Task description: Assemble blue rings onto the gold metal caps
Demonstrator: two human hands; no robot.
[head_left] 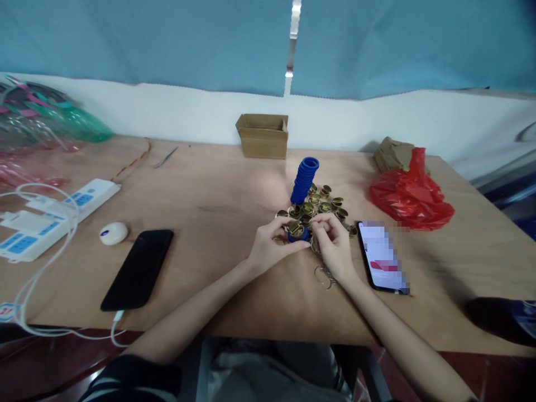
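My left hand (270,243) grips a round gold-coloured metal piece (297,228) with a blue ring (298,237) around its lower part, between thumb and fingers. Just to the right of it, my right hand (335,245) has its thumb and fingertips pinched together; whatever is between them is too small to make out. Behind both hands lies a pile of similar gold-coloured pieces (325,207). A tall, slightly leaning stack of blue rings (305,180) rises at the back of this pile. Several thin silvery rings (325,277) lie below my right hand.
A cardboard box (264,144) stands by the wall. To the right are a lit phone (382,257), a red plastic bag (410,195) and a dark bottle (502,318). A black phone (138,271), a white round case (114,233) and a power strip (62,218) with cables lie left.
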